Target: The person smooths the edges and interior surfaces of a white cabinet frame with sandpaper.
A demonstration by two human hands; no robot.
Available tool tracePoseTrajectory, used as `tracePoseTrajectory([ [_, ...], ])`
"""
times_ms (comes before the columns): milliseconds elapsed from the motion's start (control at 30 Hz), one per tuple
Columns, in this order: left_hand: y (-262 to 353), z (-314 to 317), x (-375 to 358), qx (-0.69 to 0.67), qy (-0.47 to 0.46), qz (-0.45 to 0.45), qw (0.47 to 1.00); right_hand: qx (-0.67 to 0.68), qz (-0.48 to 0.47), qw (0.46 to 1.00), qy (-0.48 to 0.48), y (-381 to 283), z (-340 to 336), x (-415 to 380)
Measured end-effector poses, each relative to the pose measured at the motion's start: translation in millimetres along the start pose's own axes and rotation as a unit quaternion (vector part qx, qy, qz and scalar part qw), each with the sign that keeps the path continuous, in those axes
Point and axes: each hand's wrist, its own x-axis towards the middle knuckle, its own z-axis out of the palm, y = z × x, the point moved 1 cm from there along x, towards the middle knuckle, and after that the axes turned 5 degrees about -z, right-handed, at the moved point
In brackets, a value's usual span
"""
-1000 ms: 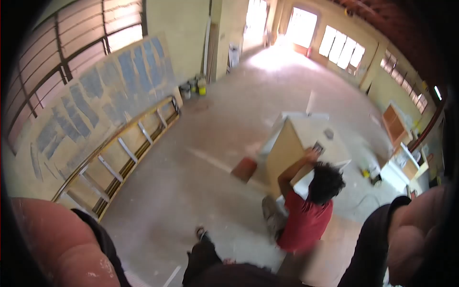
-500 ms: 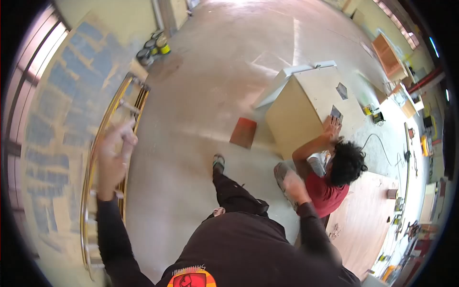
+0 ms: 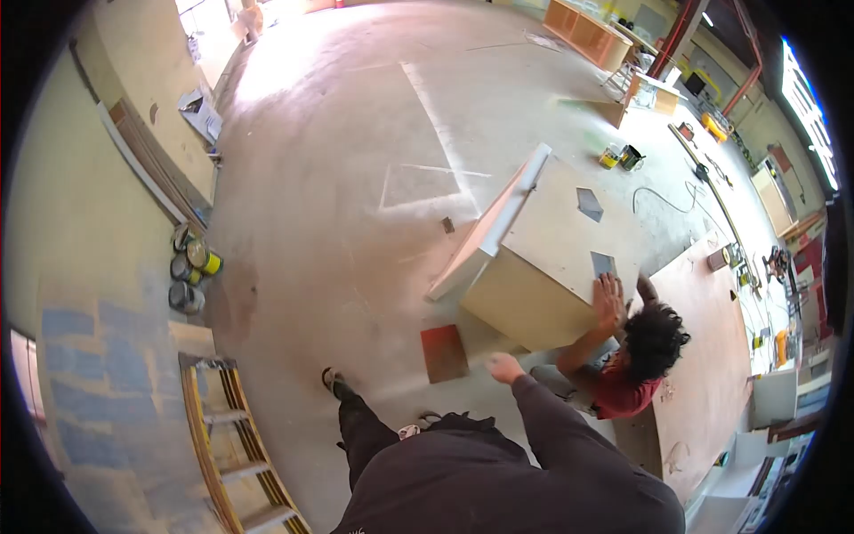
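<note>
My right hand (image 3: 505, 367) is out in front of me at the end of a dark sleeve, fingers curled in, with nothing seen in it. It hangs between a reddish-brown square panel (image 3: 444, 353) on the floor and a crouching co-worker (image 3: 630, 378) in a red shirt. My left hand is out of view. Just beyond stands a pale wooden cabinet (image 3: 534, 298), with a long white-edged board (image 3: 494, 222) along its far side. The co-worker's hand (image 3: 609, 303) rests on its top beside a grey patch (image 3: 603, 263); a second grey patch (image 3: 589, 204) lies further off.
A yellow stepladder (image 3: 238, 445) leans by the left wall, with several paint cans (image 3: 189, 271) beyond it. A large wooden sheet (image 3: 703, 374) lies to the right of the co-worker. Two more cans (image 3: 620, 157) and a cable (image 3: 667, 191) are on the floor past the cabinet.
The view has swung left and moved forward. My left hand, raised near the ladder before, has left the view. My right hand has swung forward, away from the co-worker's side.
</note>
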Motion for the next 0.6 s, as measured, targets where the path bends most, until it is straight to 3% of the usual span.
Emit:
tracePoseTrajectory([
  [100,41.0,-103.6,95.4,-0.019,0.038,0.051,0.998,0.097,-0.037,0.993,0.063,-119.8,-4.9,102.4],
  [167,83.4,-204.8,183.1,-0.040,0.076,0.119,0.989,0.098,-0.088,0.990,0.049,-174.8,0.8,145.7],
  [200,114.6,-263.7,225.3,-0.164,0.061,0.146,0.974,0.100,-0.077,0.991,0.039,-195.6,7.5,149.6],
  [233,165.1,-365.7,296.8,-0.336,-0.053,0.226,0.913,0.086,-0.103,0.990,-0.049,-231.5,-6.5,184.1],
  [267,251.3,-418.0,271.6,-0.498,-0.024,0.191,0.846,0.074,-0.128,0.980,-0.131,-247.9,-20.5,198.9],
  [300,330.4,-468.7,243.9,-0.491,0.035,0.164,0.855,0.079,-0.112,0.985,-0.106,-260.4,-37.4,207.3],
  [333,368.5,-510.8,274.6,-0.455,0.054,0.224,0.860,0.129,-0.076,0.987,-0.055,-272.0,-51.8,210.2],
  [367,417.3,-545.6,277.6,-0.419,0.101,0.243,0.869,0.180,-0.042,0.983,-0.004,-275.9,-57.8,213.4],
  [467,529.6,-612.9,300.1,-0.341,0.090,0.308,0.883,0.166,0.042,0.977,0.130,-230.5,-41.5,232.0],
  [533,588.8,-619.2,312.1,-0.318,0.057,0.323,0.889,0.141,0.107,0.972,0.153,-182.0,-12.7,242.2],
  [600,635.6,-592.5,306.5,-0.264,0.068,0.304,0.913,0.074,0.096,0.983,0.140,-120.8,39.4,244.7],
])
